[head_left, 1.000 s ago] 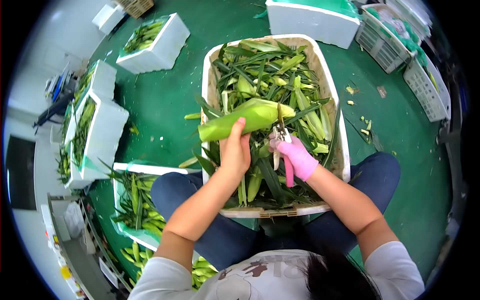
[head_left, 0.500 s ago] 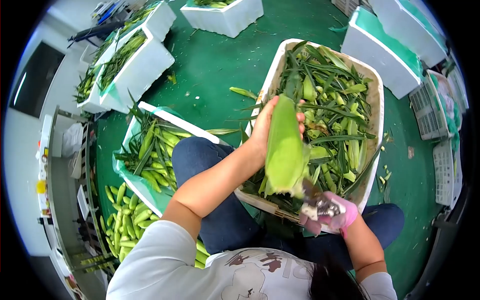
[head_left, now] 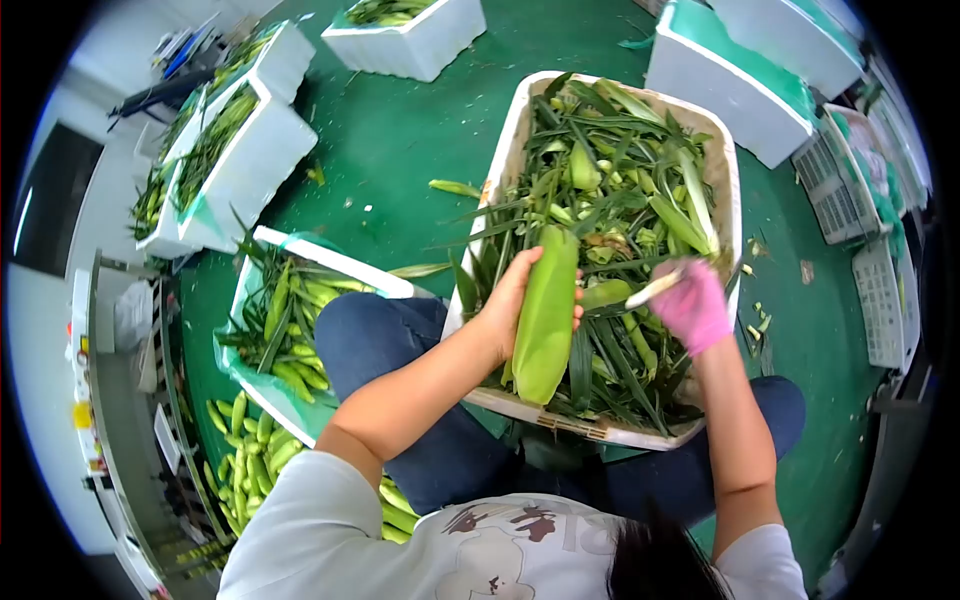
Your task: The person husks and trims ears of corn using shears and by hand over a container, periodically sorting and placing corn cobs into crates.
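My left hand is wrapped round a green ear of corn in its husk, tilted above the near part of a large crate full of husks and leaves. My right hand, in a pink glove, is closed on pruning shears over the crate's right side. Only a pale part of the shears sticks out from the fingers; motion blurs it and the blades are not clear. The ear and the shears are apart. Loose husks and long leaves lie below both hands.
Left of my knee stands a foam box of unhusked corn lined with green plastic. A pile of green ears lies beside it on the floor. More foam boxes stand at the back left, others and baskets at right.
My right hand has moved up and away from the ear's lower end, over the crate. That end now looks smooth and rounded, where ragged pale bits showed before. My left hand still holds the ear.
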The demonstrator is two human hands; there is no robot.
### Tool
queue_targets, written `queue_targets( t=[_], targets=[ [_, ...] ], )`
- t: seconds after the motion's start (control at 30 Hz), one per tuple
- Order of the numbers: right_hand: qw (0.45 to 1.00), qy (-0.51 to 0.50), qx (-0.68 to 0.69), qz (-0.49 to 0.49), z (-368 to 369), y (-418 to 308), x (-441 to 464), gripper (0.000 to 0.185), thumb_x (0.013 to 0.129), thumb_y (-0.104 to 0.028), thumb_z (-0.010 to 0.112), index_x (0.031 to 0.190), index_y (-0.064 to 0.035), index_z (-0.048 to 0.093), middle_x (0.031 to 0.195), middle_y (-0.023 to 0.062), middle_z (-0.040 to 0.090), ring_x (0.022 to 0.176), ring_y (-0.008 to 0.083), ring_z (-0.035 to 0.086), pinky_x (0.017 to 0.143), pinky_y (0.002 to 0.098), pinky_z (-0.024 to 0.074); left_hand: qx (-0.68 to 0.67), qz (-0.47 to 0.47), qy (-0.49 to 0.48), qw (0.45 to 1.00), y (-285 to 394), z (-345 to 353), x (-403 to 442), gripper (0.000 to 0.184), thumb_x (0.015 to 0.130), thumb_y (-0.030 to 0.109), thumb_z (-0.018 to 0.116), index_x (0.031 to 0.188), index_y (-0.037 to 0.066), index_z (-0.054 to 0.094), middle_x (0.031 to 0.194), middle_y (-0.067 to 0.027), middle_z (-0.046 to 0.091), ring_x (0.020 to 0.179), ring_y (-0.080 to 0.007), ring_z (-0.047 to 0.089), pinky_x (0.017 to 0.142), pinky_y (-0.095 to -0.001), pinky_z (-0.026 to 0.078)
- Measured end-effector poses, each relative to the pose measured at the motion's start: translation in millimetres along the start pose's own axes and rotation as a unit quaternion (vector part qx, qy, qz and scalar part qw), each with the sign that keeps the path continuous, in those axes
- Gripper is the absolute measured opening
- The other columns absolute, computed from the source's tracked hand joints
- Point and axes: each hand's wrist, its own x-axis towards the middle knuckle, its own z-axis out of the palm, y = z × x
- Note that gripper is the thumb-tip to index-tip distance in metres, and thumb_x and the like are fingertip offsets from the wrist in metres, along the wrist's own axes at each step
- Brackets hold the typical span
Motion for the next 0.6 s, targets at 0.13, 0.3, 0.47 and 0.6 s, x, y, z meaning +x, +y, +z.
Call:
queue_targets(
  t=[0.13, 0.3, 0.47, 0.6],
  targets=[
    [0.979, -0.070, -0.130, 0.143, 14, 57, -43, 0.044, 0.081, -0.009, 0.069, 0.121, -0.0016, 0.054, 0.112, 0.0168, 0.066, 0.094, 0.0240, 0.065, 0.086, 0.0419, 0.0547, 0.171, 0.161, 0.055, 0.970, 3, 20, -8, 0.050, 0.096, 0.047, 0.054, 0.126, 0.007, 0.055, 0.105, -0.0081, 0.065, 0.091, -0.0198, 0.065, 0.080, -0.0364, 0.055],
    [0.915, -0.016, -0.398, -0.070, 66, 66, -72, 0.040, 0.084, -0.013, 0.073, 0.117, -0.0009, 0.056, 0.093, 0.0022, 0.059, 0.078, 0.0121, 0.057, 0.068, 0.0274, 0.0496, 0.335, 0.329, -0.006, 0.883, -25, 19, -1, 0.046, 0.091, 0.019, 0.072, 0.130, 0.003, 0.052, 0.116, -0.0053, 0.063, 0.107, -0.0138, 0.059, 0.093, -0.0312, 0.048],
    [0.821, 0.016, -0.535, -0.199, 44, 21, -54, 0.044, 0.082, -0.024, 0.076, 0.116, -0.0014, 0.060, 0.092, 0.0046, 0.065, 0.082, 0.0139, 0.060, 0.076, 0.0291, 0.0500, 0.137, 0.455, -0.047, 0.879, 29, 24, -55, 0.059, 0.097, 0.050, 0.057, 0.138, 0.009, 0.046, 0.121, -0.0110, 0.061, 0.109, -0.0230, 0.061, 0.092, -0.0395, 0.053],
    [0.740, 0.081, -0.589, -0.315, 15, 3, -42, 0.051, 0.087, -0.028, 0.074, 0.125, 0.0022, 0.059, 0.111, 0.0106, 0.064, 0.099, 0.0180, 0.058, 0.088, 0.0338, 0.0469, -0.078, 0.433, -0.171, 0.881, 57, -65, -183, 0.065, 0.098, 0.057, 0.050, 0.140, 0.008, 0.045, 0.108, -0.0086, 0.058, 0.093, -0.0204, 0.060, 0.082, -0.0363, 0.053]
  ],
)
